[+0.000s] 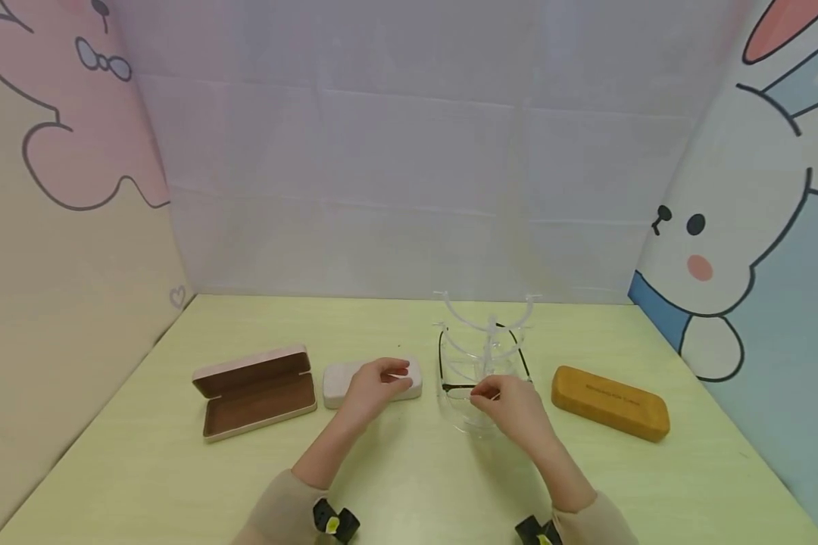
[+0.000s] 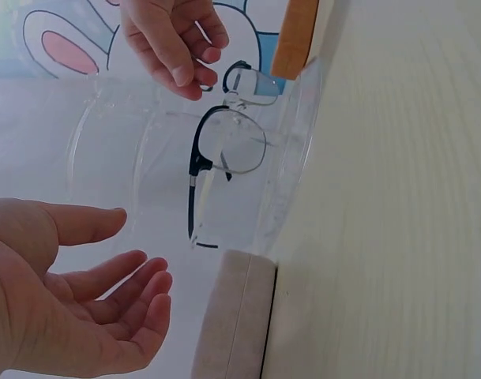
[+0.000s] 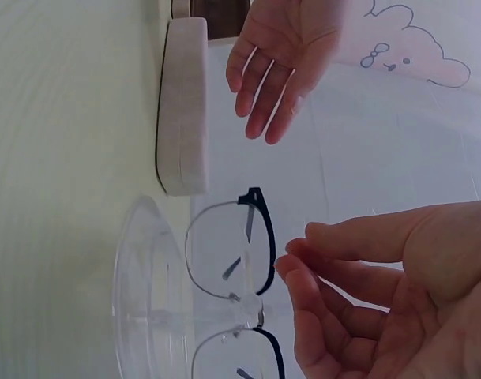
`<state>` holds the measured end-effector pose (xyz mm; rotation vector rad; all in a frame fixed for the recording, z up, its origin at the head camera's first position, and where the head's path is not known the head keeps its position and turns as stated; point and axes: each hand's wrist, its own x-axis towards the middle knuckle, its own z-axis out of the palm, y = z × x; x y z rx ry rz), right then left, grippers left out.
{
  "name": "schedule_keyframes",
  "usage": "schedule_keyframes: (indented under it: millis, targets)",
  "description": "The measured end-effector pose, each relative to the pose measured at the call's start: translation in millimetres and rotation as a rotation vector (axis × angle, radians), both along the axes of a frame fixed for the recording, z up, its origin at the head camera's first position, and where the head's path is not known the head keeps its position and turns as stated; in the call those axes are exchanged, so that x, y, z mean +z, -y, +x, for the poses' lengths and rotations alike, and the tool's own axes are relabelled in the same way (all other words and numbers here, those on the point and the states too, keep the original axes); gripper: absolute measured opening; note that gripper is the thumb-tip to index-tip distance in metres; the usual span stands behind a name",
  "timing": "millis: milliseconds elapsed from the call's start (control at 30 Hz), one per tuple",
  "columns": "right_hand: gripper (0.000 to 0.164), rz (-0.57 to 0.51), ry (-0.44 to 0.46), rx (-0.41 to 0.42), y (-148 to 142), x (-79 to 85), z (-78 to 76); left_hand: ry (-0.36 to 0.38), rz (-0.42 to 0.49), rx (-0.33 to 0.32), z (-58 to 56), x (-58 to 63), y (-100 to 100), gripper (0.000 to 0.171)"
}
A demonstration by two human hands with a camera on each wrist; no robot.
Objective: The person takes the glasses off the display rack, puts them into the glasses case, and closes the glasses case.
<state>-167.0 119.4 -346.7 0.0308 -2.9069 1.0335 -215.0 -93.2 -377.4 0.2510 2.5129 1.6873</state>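
Black-and-clear-rimmed glasses (image 1: pixel 453 387) rest on the lower part of a clear plastic display stand (image 1: pixel 473 325), arms pointing back. Its round base (image 3: pixel 129 284) shows in the right wrist view. My right hand (image 1: pixel 511 405) is at the front of the glasses, thumb and index fingertips close together beside the black top rim (image 3: pixel 269 237), with nothing held. My left hand (image 1: pixel 375 387) hovers over a closed pale glasses case (image 1: pixel 336 384), fingers relaxed and bent, thumb apart, holding nothing. In the left wrist view, its palm (image 2: pixel 74 292) faces the glasses.
An open glasses case (image 1: pixel 262 409) with a brown lining stands at the left. To the right lies a closed mustard-yellow glasses case (image 1: pixel 610 403). The stand's upper clear arms rise behind the glasses. A pale cloth wall (image 1: pixel 409 151) closes off the back of the table.
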Motion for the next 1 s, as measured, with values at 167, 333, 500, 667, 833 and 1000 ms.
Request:
schedule_keyframes:
  millis: [167,333,500,667,833,1000]
  targets:
    - [0.009,0.059,0.012,-0.026,-20,5.0,-3.1,0.005,-0.001,-0.003,-0.8,-1.2,-21,0.03]
    - [0.017,0.066,0.022,-0.09,-35,7.4,-3.4,0.003,-0.046,0.027,0.1,0.7,-38,0.029]
    - [0.029,0.069,0.001,-0.129,-44,5.0,-3.5,-0.005,-0.057,0.058,2.1,1.6,-46,0.029]
    - [0.042,0.096,0.003,-0.135,-48,0.6,-5.0,-0.004,-0.06,0.027,5.4,-0.6,-50,0.028]
    - [0.056,0.023,0.055,-0.124,-46,-2.0,-7.5,-0.018,-0.057,0.035,7.2,-5.3,-50,0.028]
    - [0.069,-0.061,0.147,-0.128,-48,-5.6,-10.7,-0.033,-0.042,0.043,8.2,-10.4,-50,0.027]
